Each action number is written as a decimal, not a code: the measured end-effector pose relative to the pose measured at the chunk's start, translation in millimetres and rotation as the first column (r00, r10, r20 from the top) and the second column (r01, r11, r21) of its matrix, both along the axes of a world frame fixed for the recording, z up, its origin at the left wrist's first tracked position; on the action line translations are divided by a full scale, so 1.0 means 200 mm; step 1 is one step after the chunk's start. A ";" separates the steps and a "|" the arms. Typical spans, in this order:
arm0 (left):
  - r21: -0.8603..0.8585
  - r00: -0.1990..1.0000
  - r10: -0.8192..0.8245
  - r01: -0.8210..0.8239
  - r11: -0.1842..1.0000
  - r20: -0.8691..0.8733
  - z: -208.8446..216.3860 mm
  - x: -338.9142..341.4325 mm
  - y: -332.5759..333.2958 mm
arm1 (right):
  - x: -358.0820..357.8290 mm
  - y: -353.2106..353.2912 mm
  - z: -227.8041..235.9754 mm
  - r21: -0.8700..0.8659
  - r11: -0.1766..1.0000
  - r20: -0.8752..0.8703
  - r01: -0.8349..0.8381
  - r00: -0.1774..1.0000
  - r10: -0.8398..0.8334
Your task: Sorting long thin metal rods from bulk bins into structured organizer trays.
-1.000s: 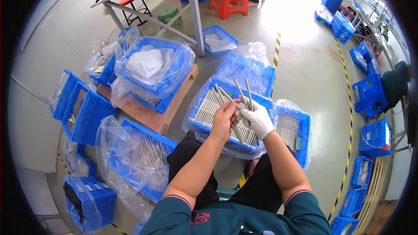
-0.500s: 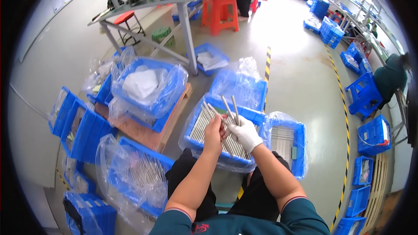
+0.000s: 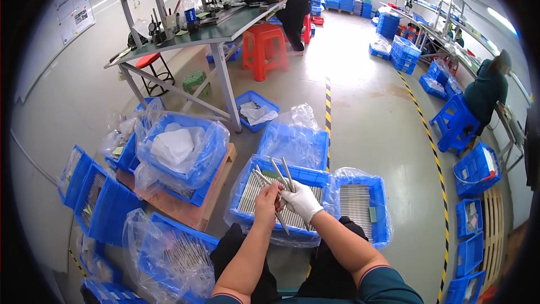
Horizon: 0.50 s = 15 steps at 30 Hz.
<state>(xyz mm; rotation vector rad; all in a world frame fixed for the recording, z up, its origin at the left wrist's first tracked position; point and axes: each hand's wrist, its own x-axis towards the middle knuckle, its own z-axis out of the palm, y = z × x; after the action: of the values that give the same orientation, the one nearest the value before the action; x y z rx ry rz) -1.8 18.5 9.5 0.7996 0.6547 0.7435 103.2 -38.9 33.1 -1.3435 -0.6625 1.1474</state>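
Over a blue bin [image 3: 325,179] lined with clear plastic and filled with rows of metal rods [image 3: 250,194], my two hands meet. My bare left hand [image 3: 266,205] is closed around several thin metal rods that point up and away to the left. My right hand [image 3: 305,202], in a white glove, grips metal rods [image 3: 287,172] too, their ends sticking up beside the others. The held rods cross at the fingers, and one lower end slants down below the left hand. Which fingers bear which rod is partly hidden.
Right of the bin stands another blue bin [image 3: 382,208] of rods. A plastic-wrapped bin [image 3: 149,253] holds loose rods at the left. Stacked bins rest on a wooden pallet [image 3: 185,214]. Beyond are a workbench [image 3: 225,29], a red stool [image 3: 264,50] and co-workers [image 3: 488,93].
My view has tilted up, bringing more of the bench and a standing co-worker into sight. Both hands still hold rods close together over the bin, with slight finger movement.
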 end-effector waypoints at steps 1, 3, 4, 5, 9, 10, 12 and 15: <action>0.110 0.986 -0.047 0.065 0.992 -0.160 0.00 0.00 0.00 | -0.02 -0.01 0.04 -0.003 1.000 -0.004 0.006 1.000 -0.006; 0.095 0.995 0.001 0.008 0.995 -0.102 0.00 0.01 -0.03 | -0.03 0.00 0.05 -0.003 1.000 -0.082 -0.001 0.997 0.001; 0.076 0.998 0.047 -0.043 0.996 -0.042 0.00 0.01 -0.04 | -0.02 0.00 0.06 -0.004 1.000 -0.156 -0.004 0.988 0.003; 0.047 0.997 0.067 -0.065 0.997 -0.043 0.00 0.01 -0.05 | -0.02 0.00 0.08 -0.004 1.000 -0.156 -0.005 0.988 0.005; 0.088 0.983 0.183 -0.183 0.979 0.006 0.02 0.04 -0.03 | 0.01 0.02 0.00 -0.068 0.998 -0.031 -0.001 1.000 -0.001; 0.114 0.992 0.120 -0.123 0.986 0.036 0.01 0.00 0.01 | 0.00 0.03 -0.01 -0.065 0.995 0.098 0.072 0.993 -0.066; 0.043 0.995 0.066 -0.070 0.997 0.073 -0.01 -0.02 0.03 | 0.07 0.03 0.00 -0.097 0.987 0.508 0.127 0.859 -0.060; -0.084 0.988 -0.144 0.148 0.985 0.050 0.00 -0.03 0.01 | 0.12 0.05 0.07 -0.086 0.993 0.058 0.084 0.995 -0.079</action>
<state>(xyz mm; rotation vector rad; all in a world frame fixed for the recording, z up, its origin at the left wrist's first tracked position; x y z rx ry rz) -7.5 20.3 9.2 0.7404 0.5790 0.5937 126.9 -29.6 46.1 -1.4680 -0.5963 1.0884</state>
